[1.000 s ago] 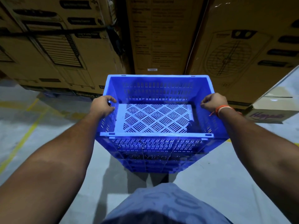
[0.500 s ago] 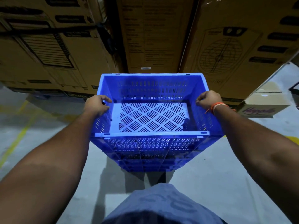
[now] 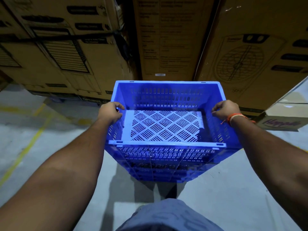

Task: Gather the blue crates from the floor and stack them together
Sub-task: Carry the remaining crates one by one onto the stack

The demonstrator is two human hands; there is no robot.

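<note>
A blue slotted crate (image 3: 166, 144) sits in front of me at the top of a stack of blue crates (image 3: 163, 172) that stands on the grey floor. The top crate has nothing inside; its lattice bottom shows. My left hand (image 3: 110, 112) grips the rim of its left wall, fingers curled over the edge. On the opposite side my right hand (image 3: 225, 110), with an orange band at the wrist, grips the right wall's rim the same way. How many crates lie under the top one I cannot tell.
Tall cardboard cartons (image 3: 166, 39) form a wall right behind the stack. A smaller white box (image 3: 283, 120) lies at the right. Yellow floor lines (image 3: 28, 145) run at the left. My knee (image 3: 166, 215) is below the stack.
The view has shifted slightly; the crate and both hands keep the same grip and place on the rims.
</note>
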